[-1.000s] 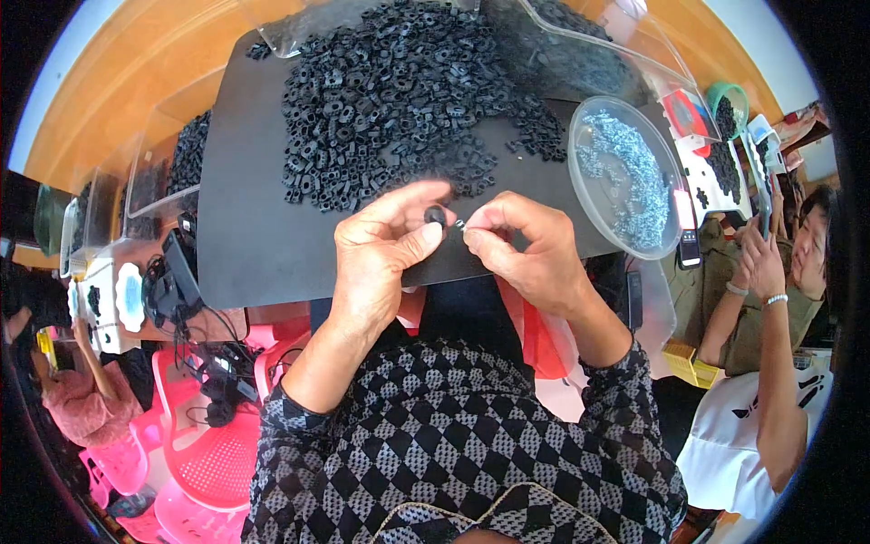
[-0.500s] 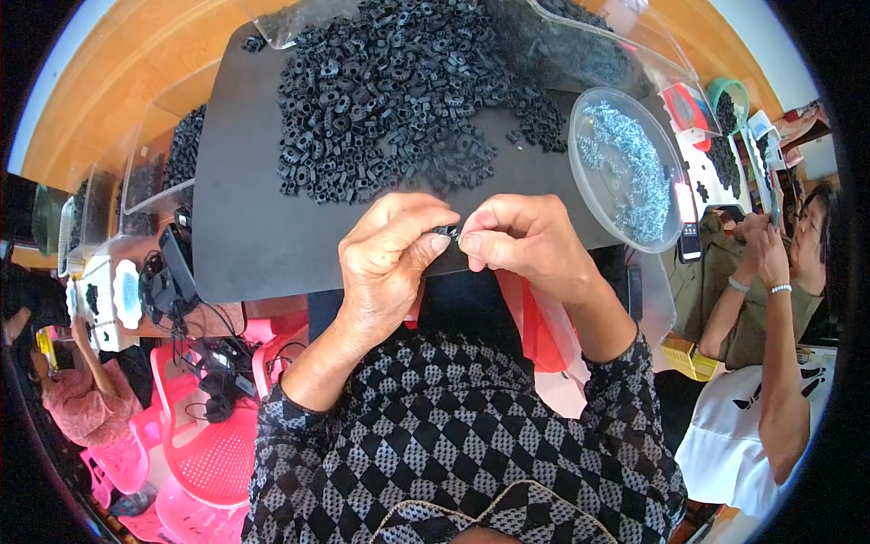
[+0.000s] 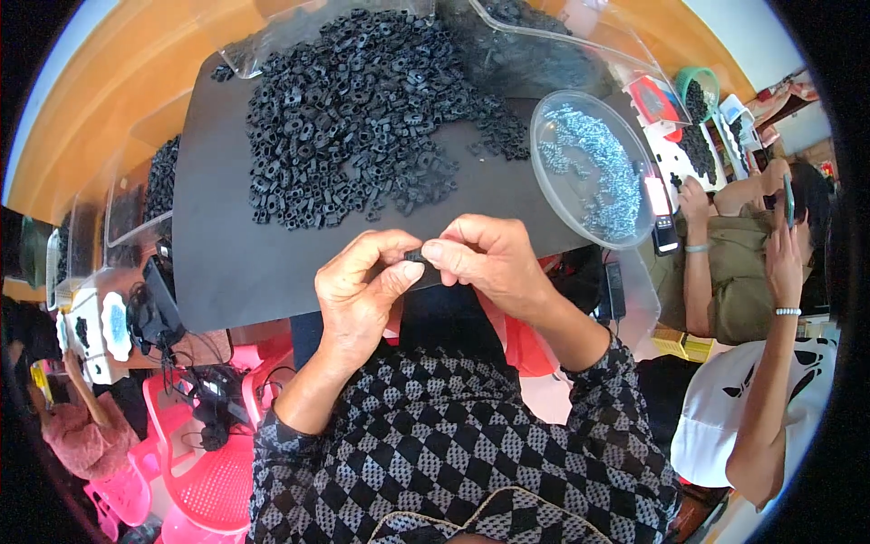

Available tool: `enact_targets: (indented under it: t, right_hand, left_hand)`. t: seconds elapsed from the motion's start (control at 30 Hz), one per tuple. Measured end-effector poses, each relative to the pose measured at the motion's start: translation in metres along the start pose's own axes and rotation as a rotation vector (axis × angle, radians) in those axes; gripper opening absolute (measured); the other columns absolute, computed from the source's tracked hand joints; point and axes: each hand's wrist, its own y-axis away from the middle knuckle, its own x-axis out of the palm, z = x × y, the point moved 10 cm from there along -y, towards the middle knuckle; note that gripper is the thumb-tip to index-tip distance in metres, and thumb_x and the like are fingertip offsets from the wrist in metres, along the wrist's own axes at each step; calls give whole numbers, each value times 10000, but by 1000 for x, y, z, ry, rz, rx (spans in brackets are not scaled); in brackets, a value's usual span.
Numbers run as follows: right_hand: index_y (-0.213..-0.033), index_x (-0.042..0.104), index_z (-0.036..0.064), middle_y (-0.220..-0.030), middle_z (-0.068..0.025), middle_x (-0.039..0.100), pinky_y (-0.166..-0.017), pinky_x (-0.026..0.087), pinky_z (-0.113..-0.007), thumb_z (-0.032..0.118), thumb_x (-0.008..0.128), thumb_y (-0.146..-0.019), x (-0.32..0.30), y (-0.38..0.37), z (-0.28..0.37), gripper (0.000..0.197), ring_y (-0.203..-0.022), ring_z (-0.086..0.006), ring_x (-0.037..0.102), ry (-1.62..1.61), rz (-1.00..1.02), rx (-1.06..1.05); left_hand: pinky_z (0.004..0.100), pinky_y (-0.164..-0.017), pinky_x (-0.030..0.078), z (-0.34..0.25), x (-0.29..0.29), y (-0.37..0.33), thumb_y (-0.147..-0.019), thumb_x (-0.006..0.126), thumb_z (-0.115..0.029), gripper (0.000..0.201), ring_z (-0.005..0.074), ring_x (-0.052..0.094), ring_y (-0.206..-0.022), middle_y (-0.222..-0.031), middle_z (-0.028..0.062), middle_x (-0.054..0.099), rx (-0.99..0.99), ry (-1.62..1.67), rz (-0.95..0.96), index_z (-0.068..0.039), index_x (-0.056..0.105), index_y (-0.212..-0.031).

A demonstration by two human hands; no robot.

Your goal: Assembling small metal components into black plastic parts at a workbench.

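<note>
Filling most of the upper view, the table (image 3: 254, 272) is a dark slab whose near edge runs just under both hands. Bare dark surface lies open to the left and in front of the hands, between them and the pile (image 3: 362, 118) of small black parts heaped across the far half. A clear bag (image 3: 562, 45) lies at the far right, its rim touching the pile. A round clear dish (image 3: 594, 168) of small pale screws sits at the right edge, partly overhanging it, near the right hand but apart from it. Clear bins (image 3: 145, 195) stand off the left edge. Beyond the right edge another person (image 3: 752, 272) sits close.

The left hand (image 3: 358, 290) is curled, thumb and fingers pinched together on a small black part (image 3: 415, 257). The right hand (image 3: 485, 263) meets it fingertip to fingertip, its fingers closed on the same part from the other side. The part is held just above the near edge, mostly hidden by the fingers, so its shape cannot be told.
</note>
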Motion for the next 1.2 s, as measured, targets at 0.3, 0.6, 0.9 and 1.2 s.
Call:
enact_targets:
  t: [0.3, 0.6, 0.9, 1.2]
  right_hand:
    - [-811, 597, 42, -757, -105, 576, -611, 448, -399, 52, 695, -697, -61, -5, 54, 150, -737, -300, 557, 907, -570, -704]
    - [-702, 568, 33, -725, -130, 530, -638, 433, -401, 41, 622, -608, -48, -45, 39, 109, -751, -292, 519, 1441, -491, -707]
    - [-758, 594, 3, -805, -141, 598, -678, 460, -373, 93, 598, -645, -47, -67, 32, 145, -807, -269, 548, 1547, -454, -572]
    - [-742, 558, 32, -695, -139, 596, -608, 464, -447, 97, 602, -734, -50, -26, 56, 79, -684, -335, 589, 988, -433, -638]
  left_hand:
    - [244, -683, 516, 33, 0, 6, -775, 698, 3, 189, 136, 624, -749, -849, 83, 662, -211, 343, -21, 31, 636, -951]
    - [252, -648, 535, 35, 2, 4, -759, 705, 7, 182, 170, 653, -746, -836, 101, 665, -219, 344, -54, 37, 643, -928]
    - [219, -617, 503, 30, 1, 0, -779, 687, 25, 183, 117, 606, -696, -830, 81, 665, -187, 265, -40, 30, 646, -957]
    - [208, -610, 490, 29, 3, 0, -772, 686, 29, 214, 128, 623, -714, -835, 93, 671, -244, 328, -27, 28, 643, -982]
